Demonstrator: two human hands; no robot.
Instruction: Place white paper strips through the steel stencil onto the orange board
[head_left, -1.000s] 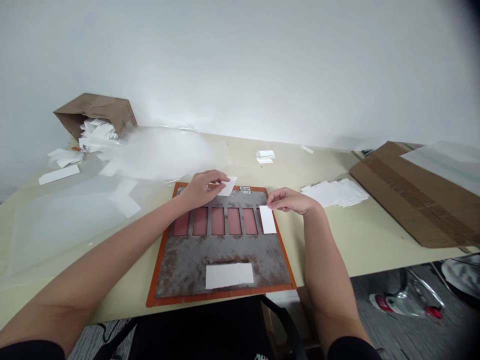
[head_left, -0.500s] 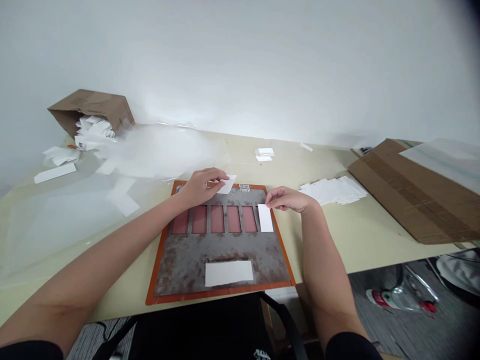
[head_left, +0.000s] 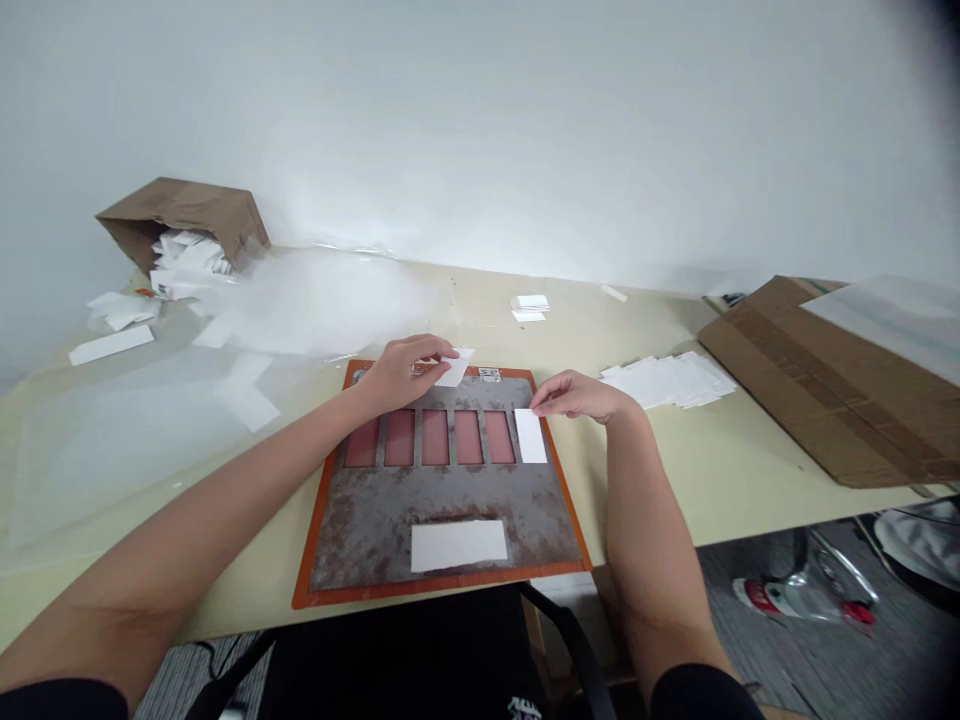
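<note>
In front of me lies a grey metal plate (head_left: 450,488) with an orange border (head_left: 568,500) and a row of cut-out slots showing reddish pink (head_left: 435,438). My left hand (head_left: 409,372) pinches a small white card (head_left: 459,367) above the plate's far edge. At the right end of the row, a white card (head_left: 532,437) lies over the last slot. The fingertips of my right hand (head_left: 574,396) are closed on its top edge. A wider white card (head_left: 459,546) rests on the near part of the plate.
White slips spill from a tipped cardboard box (head_left: 214,212) at the far left, near clear plastic sheeting (head_left: 322,300). More white cards (head_left: 671,381) fan out right of my hand, beside a large cardboard box (head_left: 832,380). A small card stack (head_left: 530,305) sits behind the plate.
The fingers of my right hand have shifted slightly at the card's top edge. My left hand and its card stay in place.
</note>
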